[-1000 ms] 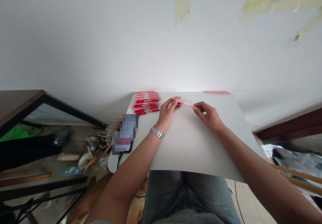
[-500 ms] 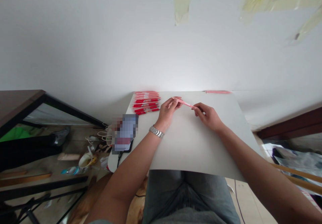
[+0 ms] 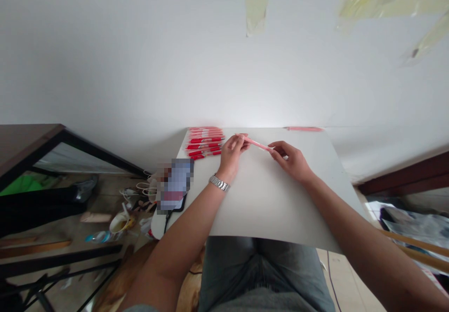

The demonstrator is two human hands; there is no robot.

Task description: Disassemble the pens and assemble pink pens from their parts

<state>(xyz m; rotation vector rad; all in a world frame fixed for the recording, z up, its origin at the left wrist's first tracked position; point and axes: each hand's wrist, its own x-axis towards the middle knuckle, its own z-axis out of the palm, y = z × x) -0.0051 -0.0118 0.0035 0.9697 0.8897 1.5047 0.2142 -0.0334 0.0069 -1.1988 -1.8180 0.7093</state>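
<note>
A pink pen (image 3: 258, 144) is held between my two hands above the white table (image 3: 270, 199), slanting down toward the right. My left hand (image 3: 233, 152), with a metal watch on its wrist, pinches the pen's upper left end. The fingertips of my right hand (image 3: 288, 157) close on its lower right end. Just left of my left hand lie several red pens (image 3: 205, 146) in a stack of rows, with several pink pens (image 3: 205, 131) behind them. Another pink pen or thin bundle (image 3: 304, 128) lies along the table's back edge on the right.
A phone (image 3: 177, 183) with a blurred screen and a cable lies at the table's left edge. The wall (image 3: 224, 68) rises directly behind the table. On the floor to the left are a cup (image 3: 119, 223), cables, a bottle and a person's shoe (image 3: 86, 189).
My left hand has shifted slightly left along the pen, so more of its middle shows. My right hand stays on the other end.
</note>
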